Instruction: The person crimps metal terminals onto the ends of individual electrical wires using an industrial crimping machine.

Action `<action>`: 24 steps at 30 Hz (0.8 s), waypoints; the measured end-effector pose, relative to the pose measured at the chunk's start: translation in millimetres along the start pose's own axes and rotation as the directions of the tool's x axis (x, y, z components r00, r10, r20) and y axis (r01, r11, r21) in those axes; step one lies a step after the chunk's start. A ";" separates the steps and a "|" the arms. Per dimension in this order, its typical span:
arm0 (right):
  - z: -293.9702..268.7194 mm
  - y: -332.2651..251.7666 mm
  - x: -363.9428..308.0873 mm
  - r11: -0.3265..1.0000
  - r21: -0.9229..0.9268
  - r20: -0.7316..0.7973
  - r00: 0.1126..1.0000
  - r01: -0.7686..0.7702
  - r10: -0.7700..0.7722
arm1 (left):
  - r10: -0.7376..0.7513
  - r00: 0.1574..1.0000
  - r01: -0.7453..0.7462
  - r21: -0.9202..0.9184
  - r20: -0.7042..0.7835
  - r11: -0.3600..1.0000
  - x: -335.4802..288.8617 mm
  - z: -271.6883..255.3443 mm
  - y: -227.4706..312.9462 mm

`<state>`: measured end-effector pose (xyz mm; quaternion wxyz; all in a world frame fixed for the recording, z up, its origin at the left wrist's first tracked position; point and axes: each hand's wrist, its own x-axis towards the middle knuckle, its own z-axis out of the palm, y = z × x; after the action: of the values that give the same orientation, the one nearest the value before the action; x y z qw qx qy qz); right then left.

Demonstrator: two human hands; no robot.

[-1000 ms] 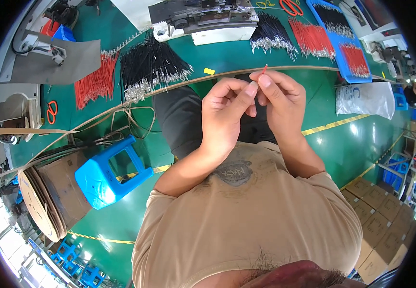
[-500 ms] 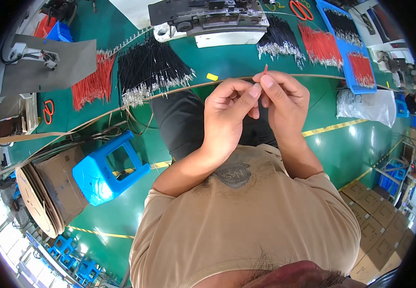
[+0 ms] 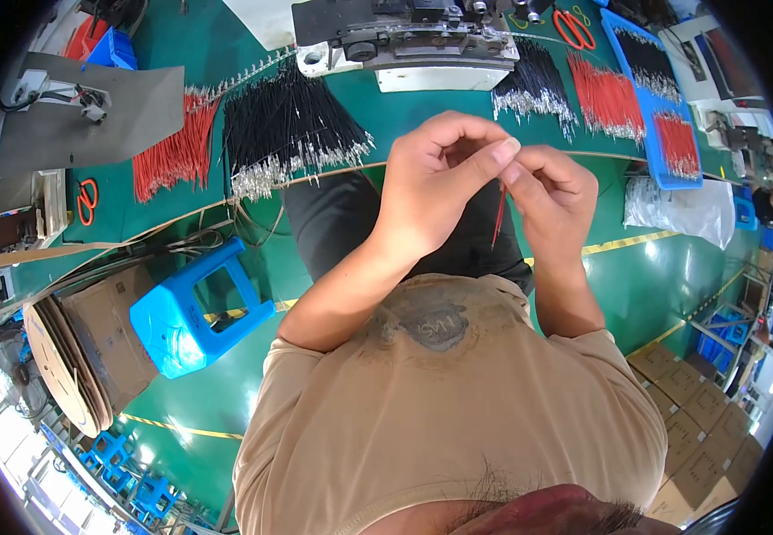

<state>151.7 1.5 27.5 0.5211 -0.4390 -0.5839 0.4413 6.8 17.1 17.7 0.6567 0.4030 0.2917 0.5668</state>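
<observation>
My left hand [image 3: 435, 183] and my right hand [image 3: 551, 196] meet at the fingertips in front of the bench edge. Both are closed in a pinch. A thin red wire [image 3: 499, 218] hangs down from between the fingertips; its upper end is hidden by them. Beyond the hands, on the green bench, lie a fan of black wires [image 3: 293, 125] with silvery terminals and a smaller black bundle [image 3: 536, 85]. Red wires lie in one bundle [image 3: 177, 152] at left and another [image 3: 602, 94] at right.
A bench machine [image 3: 404, 40] stands at the far middle. Orange-handled scissors [image 3: 87, 202] lie at left, another red-handled pair [image 3: 574, 31] far right. A blue tray [image 3: 672, 181] holds black and red wires. A blue stool [image 3: 168, 325], cardboard reel [image 3: 56, 374] and stacked cartons [image 3: 707, 401] stand below.
My hands have shifted slightly right, fingertips now overlapping. The red wire, earlier a short tip sticking up past the fingers, now hangs below them. The yellow piece on the bench is no longer visible.
</observation>
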 end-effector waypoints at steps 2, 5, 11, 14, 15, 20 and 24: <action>0.4 -0.8 0.5 1.000 -0.007 0.002 1.000 -0.006 0.006 | 0.007 1.000 -0.007 -0.007 -0.002 1.000 -0.3 -2.0 -1.9; 4.9 -3.1 4.4 1.000 0.013 0.037 0.999 -0.023 0.022 | -0.047 0.999 0.047 -0.121 -0.002 0.992 -1.5 -6.1 -6.3; 6.3 -0.9 17.6 0.989 -0.143 0.084 0.996 0.032 -0.020 | -0.036 0.995 0.007 -0.288 -0.096 0.958 -0.7 -4.9 -14.1; 11.0 -4.0 34.2 0.965 -0.247 -0.043 0.994 0.086 -0.100 | -0.037 0.987 -0.005 -0.263 -0.155 0.965 2.9 -2.8 -13.9; 11.9 -4.9 41.8 0.965 -0.249 -0.040 0.994 0.086 -0.099 | -0.044 0.983 -0.007 -0.278 -0.178 0.961 3.3 -2.3 -13.2; 19.0 5.3 74.6 0.986 -0.163 -0.198 0.979 0.023 -0.055 | -0.047 0.981 -0.008 -0.277 -0.190 0.961 -2.8 -3.5 -16.6; 20.6 10.0 82.1 0.994 -0.107 -0.208 0.977 0.018 -0.040 | -0.038 0.985 -0.009 -0.264 -0.170 0.964 -7.3 -4.3 -16.4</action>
<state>125.9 82.5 34.5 0.5626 -0.5013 -0.5541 0.3537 10.2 10.2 1.0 0.6807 0.2590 0.2727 0.6287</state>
